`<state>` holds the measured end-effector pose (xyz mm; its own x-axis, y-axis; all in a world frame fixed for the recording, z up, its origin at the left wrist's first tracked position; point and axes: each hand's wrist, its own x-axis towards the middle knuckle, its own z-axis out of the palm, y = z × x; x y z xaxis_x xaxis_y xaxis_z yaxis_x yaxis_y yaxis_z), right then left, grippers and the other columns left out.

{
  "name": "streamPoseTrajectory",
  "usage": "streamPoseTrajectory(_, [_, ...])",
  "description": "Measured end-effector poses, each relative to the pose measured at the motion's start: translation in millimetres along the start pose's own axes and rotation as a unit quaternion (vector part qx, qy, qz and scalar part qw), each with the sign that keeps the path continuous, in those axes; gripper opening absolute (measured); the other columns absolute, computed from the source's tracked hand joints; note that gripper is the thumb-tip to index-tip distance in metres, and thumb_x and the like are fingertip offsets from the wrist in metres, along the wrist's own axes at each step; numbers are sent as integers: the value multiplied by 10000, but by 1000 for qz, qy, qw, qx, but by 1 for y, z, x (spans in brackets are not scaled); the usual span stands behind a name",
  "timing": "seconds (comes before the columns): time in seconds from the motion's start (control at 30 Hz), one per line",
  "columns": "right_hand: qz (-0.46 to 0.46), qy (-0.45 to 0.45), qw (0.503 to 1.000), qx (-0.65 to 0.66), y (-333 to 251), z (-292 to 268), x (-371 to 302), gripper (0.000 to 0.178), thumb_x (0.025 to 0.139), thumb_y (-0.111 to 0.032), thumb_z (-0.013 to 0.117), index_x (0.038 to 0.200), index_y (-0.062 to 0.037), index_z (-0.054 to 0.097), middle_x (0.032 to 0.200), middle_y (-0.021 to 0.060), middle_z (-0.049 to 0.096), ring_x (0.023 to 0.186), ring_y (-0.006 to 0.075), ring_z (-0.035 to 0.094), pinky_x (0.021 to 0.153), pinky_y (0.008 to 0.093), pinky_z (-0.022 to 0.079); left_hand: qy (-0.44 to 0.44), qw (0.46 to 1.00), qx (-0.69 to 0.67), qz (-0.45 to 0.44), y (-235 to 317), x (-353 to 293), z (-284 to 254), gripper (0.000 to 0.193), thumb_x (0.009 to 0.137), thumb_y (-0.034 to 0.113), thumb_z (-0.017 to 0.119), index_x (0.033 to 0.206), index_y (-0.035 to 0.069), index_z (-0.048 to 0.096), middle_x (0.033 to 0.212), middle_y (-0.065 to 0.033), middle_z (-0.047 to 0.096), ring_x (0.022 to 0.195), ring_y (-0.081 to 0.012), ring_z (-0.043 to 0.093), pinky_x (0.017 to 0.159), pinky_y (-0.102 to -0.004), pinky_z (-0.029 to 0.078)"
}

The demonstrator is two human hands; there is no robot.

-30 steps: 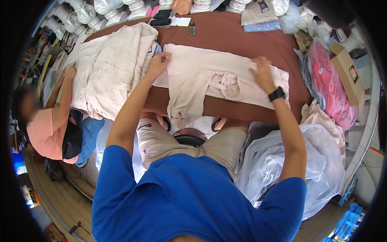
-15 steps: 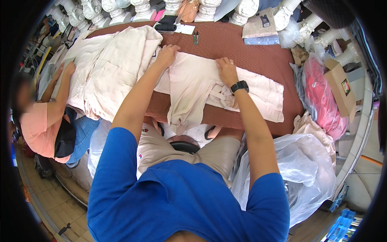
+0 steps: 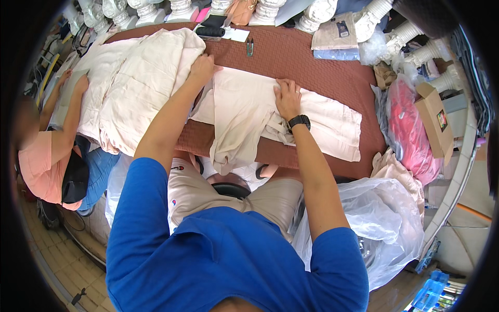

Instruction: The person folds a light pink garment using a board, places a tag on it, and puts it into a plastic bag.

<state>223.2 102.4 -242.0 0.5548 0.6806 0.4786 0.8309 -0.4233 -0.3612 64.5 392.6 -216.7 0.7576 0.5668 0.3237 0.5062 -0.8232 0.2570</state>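
Note:
A cream garment [image 3: 236, 93], perhaps trousers, is laid folded along the brown-covered table. One part hangs over the front edge, and its long narrow part stretches right. My right hand [image 3: 287, 99], a black watch on its wrist, rests palm down on the cloth with fingers outstretched. My left hand [image 3: 201, 70] is at the garment's upper left corner, beside a large pile of cream garments [image 3: 150, 73]. Its fingers are curled with the thumb toward the corner; what they pinch, if anything, is hidden.
Small thread snips [image 3: 250, 48] and a black thread spool [image 3: 210, 31] lie behind the garment. Packaged clothes [image 3: 335, 39] are at the back right. A cardboard box [image 3: 435, 122] and clear plastic bag [image 3: 382, 208] stand right. A co-worker [image 3: 44, 161] handles the pile's left end.
My left hand has moved left, from the garment's upper corner toward the pile, and its fingers are more curled. The right hand stays on the cloth. The view has shifted slightly.

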Motion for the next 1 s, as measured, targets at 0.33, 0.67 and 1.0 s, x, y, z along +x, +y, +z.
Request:
streamPoseTrajectory(0.33, [-18, -32, 998, 48, 16, -4, 12, 411, 896, -284, 665, 1267, -112, 632, 1272, 87, 556, 1187, 352, 471, 996, 481, 417, -47, 980, -10, 195, 6, -64, 14, 509, 1009, 386, 509, 1476, 186, 466, 1604, -86, 324, 1483, -336, 272, 1181, -543, 251])
streamPoseTrajectory(0.67, [-413, -216, 851, 242, -171, -55, -105, 339, 854, -337, 712, 1096, -114, 632, 1137, 76, 592, 1069, 300, 530, 899, 428, 438, -267, 853, -415, 168, 40, -74, -11, 275, 888, 41, 628, 1130, 115, 735, 1119, -56, 647, 1115, -202, 548, 1006, -337, 420])
streamPoseTrajectory(1.0, [-255, -183, 896, 315, -181, -77, -71, 273, 770, -61, 692, 1029, -98, 616, 1011, 60, 574, 968, 236, 595, 815, 402, 509, -407, 767, -497, 8, 33, -52, -4, 821, 991, 693, 199, 1352, 81, 609, 1364, -101, 587, 1296, -243, 468, 1159, -395, 264])
